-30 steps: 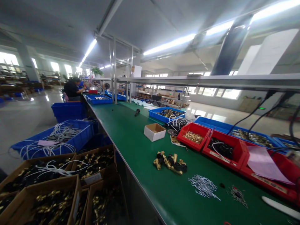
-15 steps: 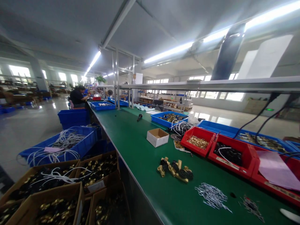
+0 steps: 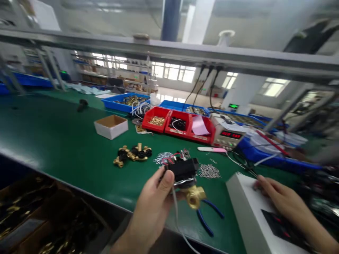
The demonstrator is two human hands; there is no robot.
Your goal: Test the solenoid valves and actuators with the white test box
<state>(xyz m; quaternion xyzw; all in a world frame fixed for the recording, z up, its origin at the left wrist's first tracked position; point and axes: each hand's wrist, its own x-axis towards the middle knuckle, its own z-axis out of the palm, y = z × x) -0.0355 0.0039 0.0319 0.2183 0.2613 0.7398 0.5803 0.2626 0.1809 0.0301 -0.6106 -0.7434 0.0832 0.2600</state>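
My left hand (image 3: 150,208) is wrapped round a motorised valve (image 3: 184,169) with a black housing, a brass body and red wires at the top; a white cable (image 3: 176,208) hangs from it. Beyond it, blue-handled pliers (image 3: 205,224) lie partly hidden on the green bench. At the right, my right hand (image 3: 283,199) rests over a white box (image 3: 243,208) with a dark panel. Its fingertips are closed together where thin leads (image 3: 250,171) arrive; what they grip is unclear. A heap of small metal pieces (image 3: 209,171) lies between the hands.
Brass valve fittings (image 3: 132,154) and an open white carton (image 3: 111,127) stand left on the bench. Red bins (image 3: 156,120) line the back beside a power supply (image 3: 226,135) with a lit display. Cartons of parts (image 3: 23,225) sit below the left edge. A shelf (image 3: 159,46) spans above.
The view has swung right and down, from along the bench to the bench front. Both hands have come into view, the left with the valve, the right at the white box.
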